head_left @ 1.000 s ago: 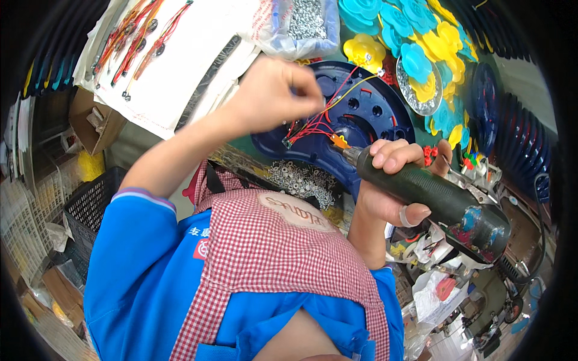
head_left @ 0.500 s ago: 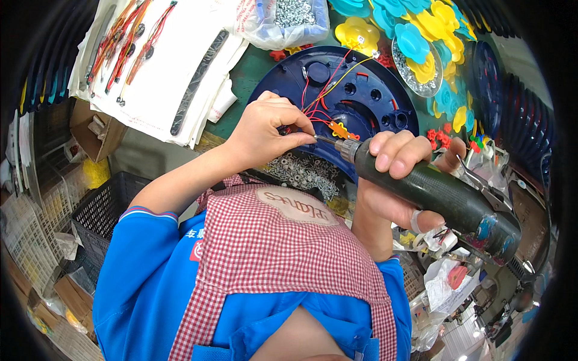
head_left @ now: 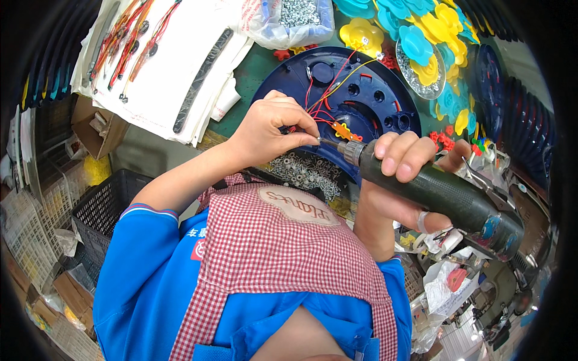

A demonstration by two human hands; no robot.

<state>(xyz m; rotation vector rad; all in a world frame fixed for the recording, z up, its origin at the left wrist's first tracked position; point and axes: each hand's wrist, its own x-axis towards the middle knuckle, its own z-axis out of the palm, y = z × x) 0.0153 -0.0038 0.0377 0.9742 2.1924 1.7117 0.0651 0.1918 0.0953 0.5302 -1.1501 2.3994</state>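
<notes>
My right hand (head_left: 403, 174) is wrapped round a dark electric screwdriver (head_left: 442, 195), its bit pointing left. Thumb and forefinger of my left hand (head_left: 277, 129) pinch a small screw (head_left: 318, 139) at the tip of that bit. Behind both hands lies a dark blue round plastic housing (head_left: 385, 90), partly covered by my left hand. Red and yellow wires (head_left: 337, 84) run across it, and a small orange part (head_left: 346, 132) sits in it just beyond the bit.
Loose screws (head_left: 304, 171) lie in front of the housing. A bagged tub of screws (head_left: 295, 30) stands behind it, beside yellow and turquoise flower-shaped parts (head_left: 415, 45) and a clear dish (head_left: 442, 84). White sheets (head_left: 165, 66) with wire bundles lie left. A dark basket (head_left: 102, 204) is lower left.
The view has shifted slightly, moving everything a little to the right. The right hand with the screwdriver has hardly moved, and the left hand keeps its pinch at the bit's tip.
</notes>
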